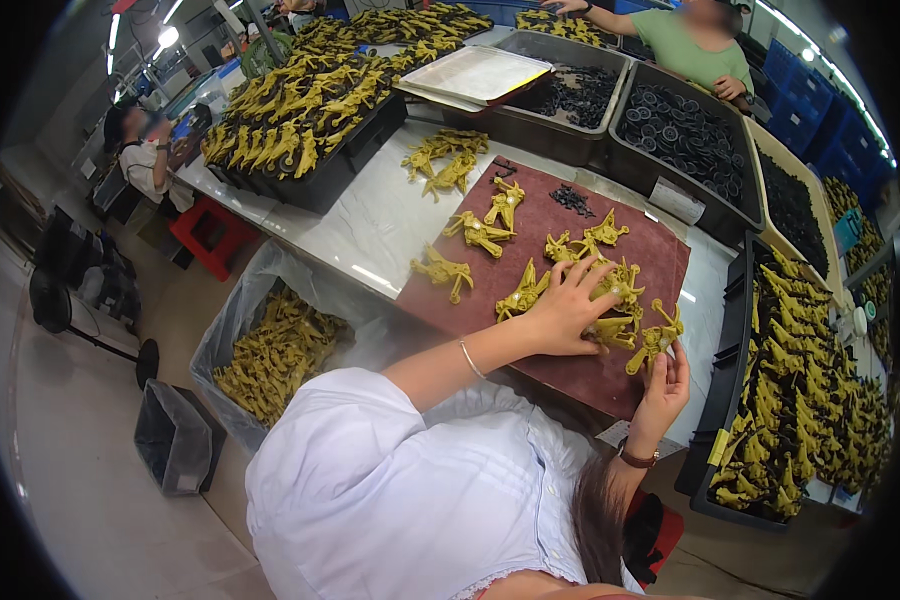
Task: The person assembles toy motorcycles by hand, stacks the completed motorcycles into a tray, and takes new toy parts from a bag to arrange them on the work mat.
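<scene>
Several yellow plastic parts [521, 291] with dark pieces lie on a dark red mat [450, 317] in front of me. My left hand [567, 309] curls over a cluster on the mat, its thumb and bent fingers around a yellow plastic part [615, 328]; its grip is partly hidden. At the mat's right side, my right hand [662, 392] pinches another branched yellow plastic part [656, 339] by its lower end. Farther back on the mat lies a pile of small black pieces [572, 199], with a few more dark pieces [505, 168] at the far left corner.
A black tray [712, 445] of yellow parts stands right; another heaped tray [315, 185] is far left. Metal bins [610, 140] of black pieces line the back. A lined bag [215, 345] of yellow parts and a red stool [216, 232] stand left. A co-worker [685, 50] is across the table.
</scene>
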